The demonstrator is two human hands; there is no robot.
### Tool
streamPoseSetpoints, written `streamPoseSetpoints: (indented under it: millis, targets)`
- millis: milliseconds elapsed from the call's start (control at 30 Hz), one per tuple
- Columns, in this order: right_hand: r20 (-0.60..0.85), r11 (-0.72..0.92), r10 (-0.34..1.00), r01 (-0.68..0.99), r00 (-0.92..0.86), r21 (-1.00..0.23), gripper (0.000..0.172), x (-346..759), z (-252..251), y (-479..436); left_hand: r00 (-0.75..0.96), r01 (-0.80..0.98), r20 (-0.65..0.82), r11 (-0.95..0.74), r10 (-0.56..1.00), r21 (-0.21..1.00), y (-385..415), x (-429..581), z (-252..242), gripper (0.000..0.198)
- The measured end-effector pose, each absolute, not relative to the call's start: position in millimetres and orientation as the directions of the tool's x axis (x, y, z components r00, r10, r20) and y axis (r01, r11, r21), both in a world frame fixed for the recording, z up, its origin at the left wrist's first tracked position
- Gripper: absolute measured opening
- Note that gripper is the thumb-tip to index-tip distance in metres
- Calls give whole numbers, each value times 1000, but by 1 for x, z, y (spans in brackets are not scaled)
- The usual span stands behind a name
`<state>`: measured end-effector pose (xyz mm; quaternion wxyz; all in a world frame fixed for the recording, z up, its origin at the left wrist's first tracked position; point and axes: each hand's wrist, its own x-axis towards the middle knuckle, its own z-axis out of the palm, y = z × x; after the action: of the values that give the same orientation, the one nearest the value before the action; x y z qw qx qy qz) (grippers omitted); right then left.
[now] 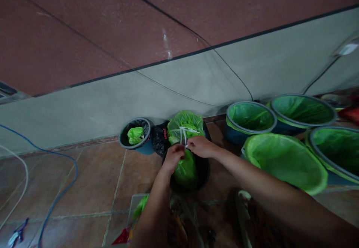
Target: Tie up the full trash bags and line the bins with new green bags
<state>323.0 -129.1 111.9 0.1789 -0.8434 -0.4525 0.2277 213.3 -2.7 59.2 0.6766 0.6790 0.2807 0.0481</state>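
A green plastic bag (186, 171) bulges inside a dark bin (204, 169) between my feet. White drawstrings (183, 132) loop up from its gathered neck. My left hand (174, 157) pinches the string from the left, and my right hand (200, 146) is closed on it from the right, close to the left one. Behind them, against the wall, stands another green bag (185, 119), puffed open at the top. To its left sits a black bag (160, 139) with a red tie.
A blue bin (134, 135) with a black liner holds a crumpled green bag. Several bins with green liners, one of them a bin (251, 118) by the wall, stand at right. A blue hose (74, 180) crosses the tiles at left. A clear container (136, 205) lies by my left forearm.
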Motion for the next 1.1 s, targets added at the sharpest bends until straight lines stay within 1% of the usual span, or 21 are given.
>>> streamPoseSetpoints:
  millis: [100, 133, 167, 233, 300, 333, 367, 400, 433, 500, 533, 600, 667, 733, 833, 900, 967, 1033, 1100]
  targets:
    - [-219, -494, 858, 628, 465, -601, 24, 321, 114, -127, 900, 313, -213, -222, 381, 924, -1, 213, 63, 6]
    - [-224, -484, 859, 587, 461, -649, 23, 321, 114, -127, 912, 311, -196, -295, 359, 904, 0, 213, 64, 6]
    - [-230, -478, 853, 522, 469, -707, 24, 320, 113, -126, 923, 307, -188, -348, 336, 886, 0, 213, 64, 10]
    - [-255, -465, 802, 298, 540, -834, 35, 318, 111, -123, 937, 289, -169, -408, 305, 866, 0, 214, 63, 18]
    - [-310, -408, 707, 9, 635, -913, 49, 317, 106, -119, 944, 266, -140, -438, 299, 859, 1, 214, 60, 20]
    - [-338, -369, 666, -101, 665, -924, 50, 316, 103, -118, 946, 252, -121, -445, 302, 860, 1, 214, 58, 20]
    - [-360, -344, 640, -166, 678, -924, 47, 314, 100, -117, 948, 236, -104, -444, 301, 864, 1, 213, 56, 20]
    - [-376, -343, 642, -188, 669, -920, 43, 313, 97, -117, 951, 220, -93, -438, 294, 872, 1, 213, 54, 19]
    - [-388, -365, 670, -174, 633, -915, 38, 311, 93, -117, 955, 208, -89, -427, 282, 880, 1, 213, 52, 19]
    - [-416, -445, 747, -73, 519, -892, 36, 310, 88, -118, 959, 202, -98, -396, 267, 896, 2, 211, 49, 18]
    - [-416, -475, 781, 11, 466, -880, 36, 309, 85, -119, 957, 210, -109, -380, 270, 901, 3, 211, 48, 18]
    - [-361, -479, 839, 238, 407, -845, 33, 311, 84, -121, 944, 235, -125, -353, 307, 906, 4, 211, 46, 18]
    - [-273, -453, 874, 467, 403, -760, 30, 313, 86, -123, 923, 266, -146, -316, 356, 911, 5, 211, 45, 17]
    - [-234, -467, 874, 602, 426, -648, 28, 315, 91, -124, 891, 320, -203, -245, 407, 915, 4, 212, 45, 15]
    - [-240, -543, 833, 648, 499, -534, 28, 317, 100, -124, 828, 382, -317, -51, 463, 923, 1, 214, 48, 12]
    - [-240, -568, 816, 653, 525, -501, 28, 317, 104, -125, 788, 368, -371, 106, 491, 924, 0, 213, 51, 10]
    - [-257, -568, 819, 667, 512, -483, 28, 317, 106, -127, 761, 333, -408, 236, 504, 913, -1, 212, 55, 9]
    - [-295, -554, 832, 687, 470, -470, 28, 317, 105, -128, 752, 306, -422, 299, 506, 904, 0, 210, 58, 12]
    - [-336, -547, 837, 696, 432, -466, 28, 317, 105, -129, 767, 284, -390, 275, 510, 919, 1, 208, 61, 15]
